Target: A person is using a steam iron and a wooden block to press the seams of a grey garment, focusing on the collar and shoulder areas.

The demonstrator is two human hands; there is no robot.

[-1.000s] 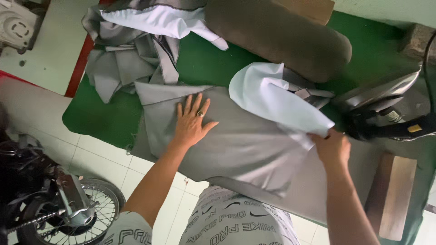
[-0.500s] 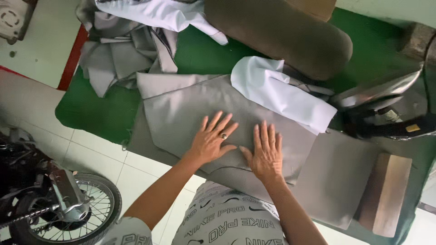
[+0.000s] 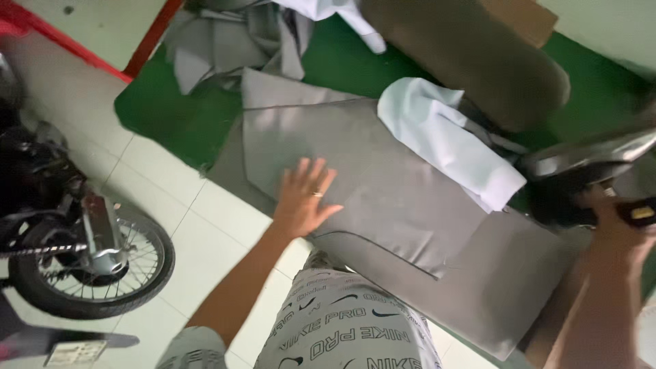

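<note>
My left hand (image 3: 304, 198) lies flat, fingers spread, on a grey cloth panel (image 3: 396, 184) spread over a grey padded pad (image 3: 506, 294). A pale blue-white lining piece (image 3: 437, 133) rests on the panel's far right part. My right hand (image 3: 611, 229) is off the cloth at the right edge, blurred, closed around the black handle of a metal iron (image 3: 581, 160) standing beside the pad.
A green-covered table (image 3: 171, 116) carries the pad, a heap of grey cloth pieces (image 3: 225, 41) at the back and a brown padded bolster (image 3: 471, 58). A motorbike wheel (image 3: 89, 263) stands on the tiled floor at the left.
My right hand has left the cloth and moved right to the iron's handle. My left hand slid slightly left on the panel. The view shifted right.
</note>
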